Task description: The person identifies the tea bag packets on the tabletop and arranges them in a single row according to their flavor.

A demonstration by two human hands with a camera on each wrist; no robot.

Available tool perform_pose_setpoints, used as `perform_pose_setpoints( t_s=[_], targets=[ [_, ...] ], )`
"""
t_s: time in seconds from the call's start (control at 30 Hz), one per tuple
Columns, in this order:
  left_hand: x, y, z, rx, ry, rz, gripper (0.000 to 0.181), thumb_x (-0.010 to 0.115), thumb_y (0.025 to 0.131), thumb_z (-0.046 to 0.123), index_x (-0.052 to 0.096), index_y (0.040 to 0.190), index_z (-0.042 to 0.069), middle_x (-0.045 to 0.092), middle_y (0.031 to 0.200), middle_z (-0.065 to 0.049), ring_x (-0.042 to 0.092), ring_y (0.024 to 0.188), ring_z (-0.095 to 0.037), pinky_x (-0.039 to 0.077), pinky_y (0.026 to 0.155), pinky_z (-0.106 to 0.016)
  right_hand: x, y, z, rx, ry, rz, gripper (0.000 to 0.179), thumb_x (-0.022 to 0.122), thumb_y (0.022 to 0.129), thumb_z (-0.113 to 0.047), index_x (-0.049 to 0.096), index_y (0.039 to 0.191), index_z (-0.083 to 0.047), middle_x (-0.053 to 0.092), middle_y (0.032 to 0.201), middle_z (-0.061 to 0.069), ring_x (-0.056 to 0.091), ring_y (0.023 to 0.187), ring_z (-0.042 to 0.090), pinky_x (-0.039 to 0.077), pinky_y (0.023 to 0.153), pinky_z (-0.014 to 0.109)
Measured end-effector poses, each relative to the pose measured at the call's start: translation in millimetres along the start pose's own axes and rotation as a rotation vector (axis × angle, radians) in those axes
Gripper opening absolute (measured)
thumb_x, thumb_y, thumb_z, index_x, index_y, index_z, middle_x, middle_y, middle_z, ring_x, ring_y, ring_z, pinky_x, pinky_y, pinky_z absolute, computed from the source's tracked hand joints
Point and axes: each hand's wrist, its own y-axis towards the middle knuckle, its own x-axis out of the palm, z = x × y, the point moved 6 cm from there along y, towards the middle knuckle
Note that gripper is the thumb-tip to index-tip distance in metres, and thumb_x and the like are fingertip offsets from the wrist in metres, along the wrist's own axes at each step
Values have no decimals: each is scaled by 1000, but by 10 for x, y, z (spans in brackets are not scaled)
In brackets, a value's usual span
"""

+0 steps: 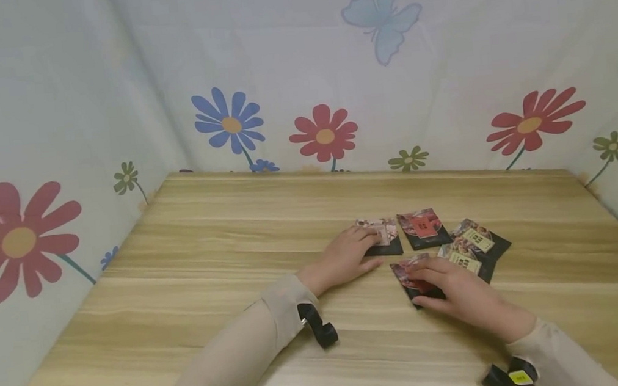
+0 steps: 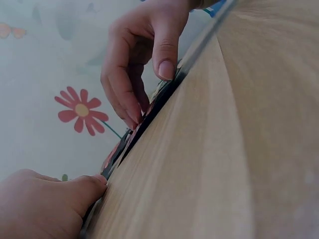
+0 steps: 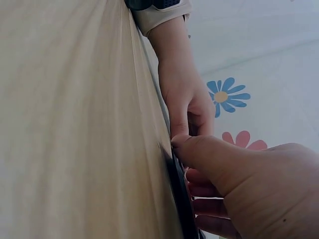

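Several flat, square printed packets with dark lower bands lie on the table. My left hand (image 1: 345, 254) rests its fingers on a pink packet (image 1: 390, 241), its thumb (image 2: 89, 187) low at the near edge. Over a red packet (image 1: 402, 270), my right hand (image 1: 461, 293) bends its fingers, with the thumb at the packet's near left edge. Part of that red packet is hidden under the hand. Behind it lies another red packet (image 1: 422, 227). Two packets with cream labels, one farther back (image 1: 481, 239) and one nearer (image 1: 460, 257), overlap to the right.
The wood-grain table (image 1: 183, 271) extends widely left of the hands. A white cloth (image 1: 285, 48) with printed flowers and a butterfly hangs behind and beside it. Black straps with small cameras sit on the left wrist (image 1: 317, 327) and right wrist (image 1: 502, 378).
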Motion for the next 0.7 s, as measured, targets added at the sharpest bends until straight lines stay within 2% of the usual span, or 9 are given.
perform_pose_setpoints(
  t_s=[0.17, 0.43, 0.7],
  targets=[
    [14, -25, -8, -4, -11, 4, 50, 50, 98, 43, 53, 136, 11, 51, 142, -6, 46, 133, -22, 32, 118, -33, 24, -5, 2, -5, -14, 1, 35, 81, 75, -24, 71, 105, -8, 67, 109, 3, 65, 100, 20, 57, 82, 38],
    [5, -43, 5, 5, 9, 19, 49, 49, 98, 43, 54, 134, 10, 54, 139, -6, 48, 131, -22, 33, 117, -33, 31, -17, 7, 2, -11, -12, 39, 80, 76, -24, 70, 110, -8, 66, 111, 3, 64, 103, 20, 57, 84, 38],
    [14, -52, -11, 2, 31, 40, 49, 50, 98, 43, 53, 136, 13, 54, 138, -5, 49, 129, -20, 35, 115, -33, 54, -13, 37, 41, 6, -50, 38, 77, 80, -27, 70, 112, -9, 66, 112, 3, 63, 104, 21, 56, 87, 40]
  ],
)
